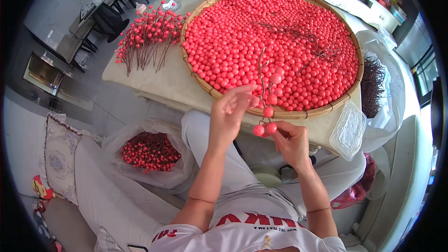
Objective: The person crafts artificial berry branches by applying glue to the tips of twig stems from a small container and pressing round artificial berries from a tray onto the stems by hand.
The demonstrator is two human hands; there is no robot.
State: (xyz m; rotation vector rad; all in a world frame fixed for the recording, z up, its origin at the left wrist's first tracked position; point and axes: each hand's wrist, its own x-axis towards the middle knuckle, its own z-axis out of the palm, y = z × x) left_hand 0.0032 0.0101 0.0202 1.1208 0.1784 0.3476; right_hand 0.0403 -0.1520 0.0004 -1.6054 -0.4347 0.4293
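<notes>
An artificial berry branch, a thin brown stem with several red berries, is upright in front of me at the near rim of a round basket. The fingers of my left hand close around the branch from the left, a berry by the fingertips. Lower down, my right hand pinches a red berry at the branch's bottom end, thumb and forefinger together. Loose red berries fill the basket. Bare brown twigs lie on top of them.
Finished berry branches lie on the table left of the basket. A plastic bag of dark stems and berries stands on the floor at left. Dark bare twigs fill another bag at right. A lacy mat hangs at the table corner.
</notes>
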